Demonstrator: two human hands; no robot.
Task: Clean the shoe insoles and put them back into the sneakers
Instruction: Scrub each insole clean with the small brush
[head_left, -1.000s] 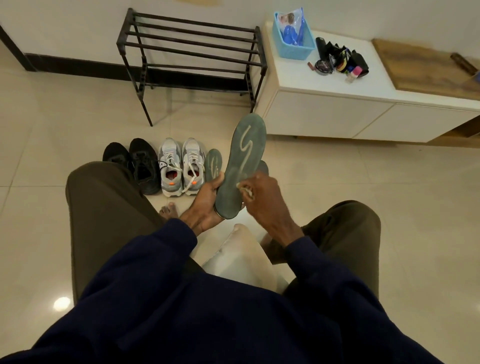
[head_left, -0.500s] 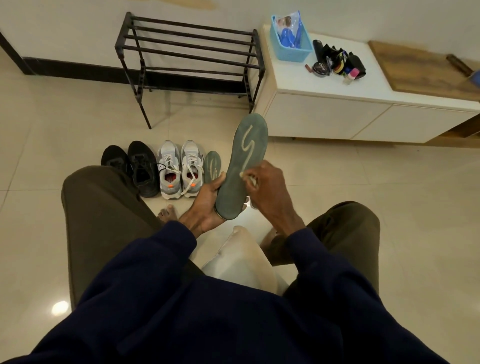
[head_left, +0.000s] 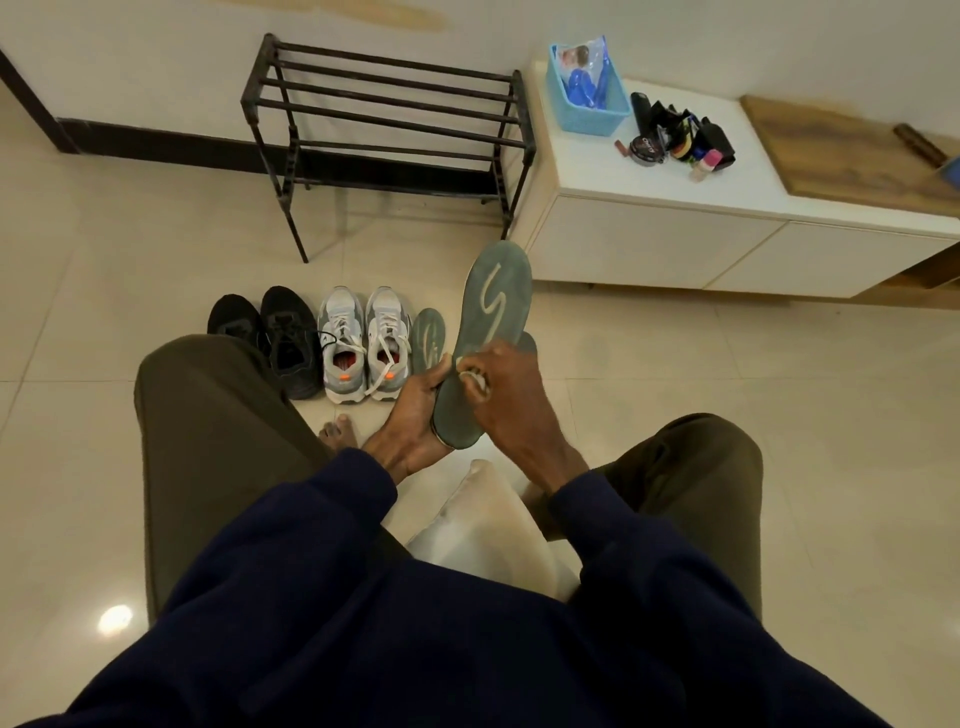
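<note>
A grey-green insole (head_left: 491, 312) with a pale S mark stands tilted up in front of me. My left hand (head_left: 415, 410) grips its heel end from the left. My right hand (head_left: 511, 395) pinches a small white wipe (head_left: 475, 378) against the insole's lower half. A second insole (head_left: 428, 340) lies on the floor beside the grey sneakers (head_left: 363, 348), which stand side by side with orange linings showing. Another dark insole edge (head_left: 529, 343) peeks out behind my right hand.
A pair of black shoes (head_left: 270, 332) sits left of the sneakers. A black metal shoe rack (head_left: 389, 119) stands against the wall. A white low cabinet (head_left: 675, 234) carries a blue basket (head_left: 587, 104) and shoe-care items (head_left: 675, 140). A pale cushion (head_left: 483, 525) lies between my knees.
My right hand with the wipe has slid a little up the insole and back down towards the heel. The left hand keeps its hold; the insole stays tilted.
</note>
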